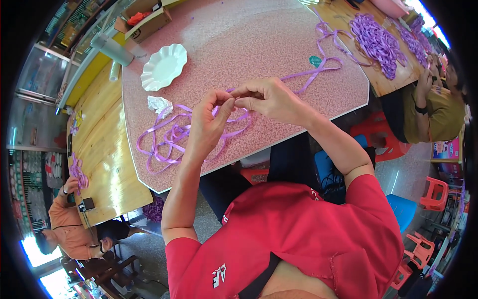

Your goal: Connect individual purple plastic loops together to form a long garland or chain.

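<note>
Over the pink speckled table, my left hand (pixel 211 117) and my right hand (pixel 271 99) meet fingertip to fingertip. Both are closed in a pinch on a purple ribbon (pixel 172 145), though the bit between the fingers is mostly hidden. Loose loops of the ribbon lie on the table beneath and left of my left hand. From beyond my right hand the ribbon runs on to the right, past a small green round piece (pixel 315 61), toward the far right. A crumpled white tissue (pixel 160 105) rests beside the loops.
A scalloped white plate (pixel 164 67) stands on the pink tabletop (pixel 239 45), with a grey-green tumbler (pixel 112 49) and a cardboard box (pixel 144 22) behind. A heap of purple ribbon (pixel 376 42) covers the right-hand table. Two people sit at left and right, near red stools (pixel 381 134).
</note>
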`<state>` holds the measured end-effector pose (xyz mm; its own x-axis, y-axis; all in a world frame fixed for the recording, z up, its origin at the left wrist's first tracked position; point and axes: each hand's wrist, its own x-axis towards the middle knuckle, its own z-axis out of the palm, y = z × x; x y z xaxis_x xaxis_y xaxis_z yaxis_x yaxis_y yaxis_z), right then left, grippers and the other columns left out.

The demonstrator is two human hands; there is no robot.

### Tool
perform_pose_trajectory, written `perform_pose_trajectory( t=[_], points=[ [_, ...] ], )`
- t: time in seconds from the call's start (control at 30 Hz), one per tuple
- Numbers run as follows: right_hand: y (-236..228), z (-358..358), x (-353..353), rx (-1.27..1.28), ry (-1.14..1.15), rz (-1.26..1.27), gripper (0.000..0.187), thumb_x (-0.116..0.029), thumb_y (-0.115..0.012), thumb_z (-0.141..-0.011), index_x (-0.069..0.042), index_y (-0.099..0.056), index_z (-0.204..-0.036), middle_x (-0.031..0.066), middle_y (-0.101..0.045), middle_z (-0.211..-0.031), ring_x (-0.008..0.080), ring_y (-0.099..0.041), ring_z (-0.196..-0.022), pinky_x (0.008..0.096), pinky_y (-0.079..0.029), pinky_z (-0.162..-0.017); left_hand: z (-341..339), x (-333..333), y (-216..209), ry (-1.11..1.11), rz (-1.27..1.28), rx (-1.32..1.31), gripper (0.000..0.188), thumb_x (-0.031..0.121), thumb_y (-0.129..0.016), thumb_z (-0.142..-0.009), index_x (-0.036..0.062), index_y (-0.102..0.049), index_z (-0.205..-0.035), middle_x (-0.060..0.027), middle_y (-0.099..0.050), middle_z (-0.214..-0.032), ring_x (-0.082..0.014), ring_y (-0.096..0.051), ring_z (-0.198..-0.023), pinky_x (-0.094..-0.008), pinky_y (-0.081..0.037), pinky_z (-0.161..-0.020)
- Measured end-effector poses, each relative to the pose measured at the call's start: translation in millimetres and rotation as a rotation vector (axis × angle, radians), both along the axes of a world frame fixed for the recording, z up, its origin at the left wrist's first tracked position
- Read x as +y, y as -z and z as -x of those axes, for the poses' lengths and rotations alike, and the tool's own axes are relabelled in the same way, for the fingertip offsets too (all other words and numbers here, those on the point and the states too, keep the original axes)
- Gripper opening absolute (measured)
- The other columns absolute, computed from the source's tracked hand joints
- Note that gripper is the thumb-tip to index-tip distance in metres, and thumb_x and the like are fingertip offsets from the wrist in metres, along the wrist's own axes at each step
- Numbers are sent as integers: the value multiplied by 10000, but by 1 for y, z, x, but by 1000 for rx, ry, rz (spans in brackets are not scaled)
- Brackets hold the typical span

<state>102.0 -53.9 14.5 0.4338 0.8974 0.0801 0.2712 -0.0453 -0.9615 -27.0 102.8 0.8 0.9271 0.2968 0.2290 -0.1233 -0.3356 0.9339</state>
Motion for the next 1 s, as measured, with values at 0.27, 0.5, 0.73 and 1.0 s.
perform_pose_trajectory(
  t=[0.27,0.5,0.73,1.0],
  points=[
    [-5,11,-2,-382,135,-188,85,-41,-676,-877,17,-670,-939,79,-655,-820,135,-607,-719,281,-477,-622,9,-2,3,-52,220,-21,224,236,-582,-1000,14,-615,-996,-27,-627,-871,-100,-571,-828,-256,-459,-765],
    [2,21,-5,-582,213,-301,83,-35,-694,-833,-1,-655,-898,103,-594,-807,201,-594,-668,308,-470,-594,5,-11,8,42,47,52,306,278,-461,-1057,21,-580,-942,-16,-573,-828,-97,-513,-805,-254,-432,-755],
    [5,25,-14,-562,221,-301,155,-43,-713,-814,-32,-691,-967,91,-563,-796,210,-598,-680,324,-471,-573,11,-18,16,10,87,-55,162,164,-484,-1041,17,-545,-1008,-21,-556,-925,-97,-509,-868,-251,-433,-798],
    [12,23,-15,-598,215,-367,149,-27,-727,-793,-42,-691,-937,90,-563,-796,222,-607,-672,337,-472,-566,15,-21,14,51,193,8,201,223,-547,-1022,27,-548,-1067,-26,-589,-963,-90,-510,-871,-250,-427,-809]
  ],
)
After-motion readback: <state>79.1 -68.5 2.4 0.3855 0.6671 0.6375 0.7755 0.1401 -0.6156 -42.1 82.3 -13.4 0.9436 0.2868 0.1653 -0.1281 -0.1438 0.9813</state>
